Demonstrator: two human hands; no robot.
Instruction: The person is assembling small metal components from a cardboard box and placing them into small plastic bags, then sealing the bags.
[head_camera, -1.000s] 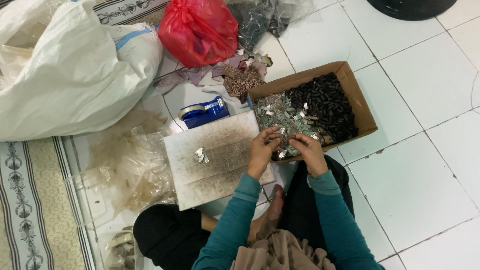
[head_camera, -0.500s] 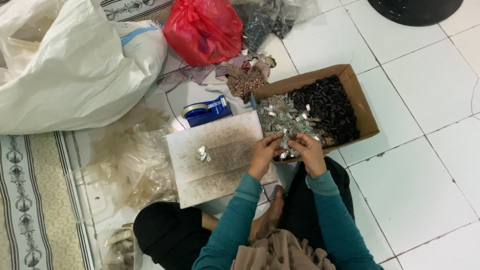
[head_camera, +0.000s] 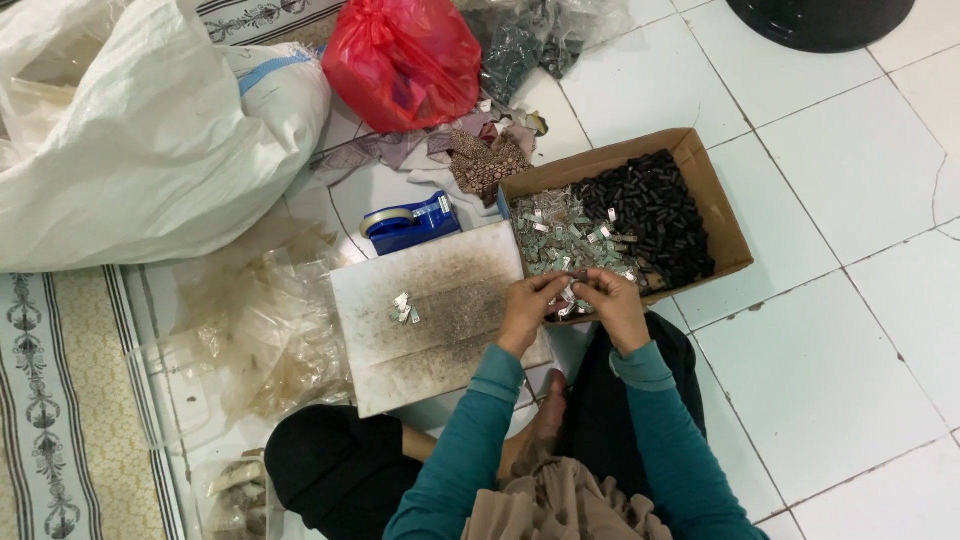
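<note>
I sit on a tiled floor with a cardboard box (head_camera: 722, 215) in front of me. It holds a heap of small black pieces (head_camera: 655, 215) on the right and small silver metal pieces (head_camera: 560, 240) on the left. My left hand (head_camera: 528, 310) and my right hand (head_camera: 612, 305) meet at the box's near edge and pinch a small piece (head_camera: 578, 277) between their fingertips. A stained white board (head_camera: 440, 320) lies to the left, with a few silver pieces (head_camera: 404, 308) on it.
A blue tape dispenser (head_camera: 412, 222) stands behind the board. A red plastic bag (head_camera: 405, 60), a big white sack (head_camera: 150, 140), fabric scraps (head_camera: 487, 160) and clear plastic bags (head_camera: 260, 320) lie around. A patterned mat (head_camera: 60, 400) is at the left, a dark round object (head_camera: 820, 20) at the top right.
My hands have stayed at the box's near edge, working the small piece with slight finger movements. The view has shifted a little; nothing else moved.
</note>
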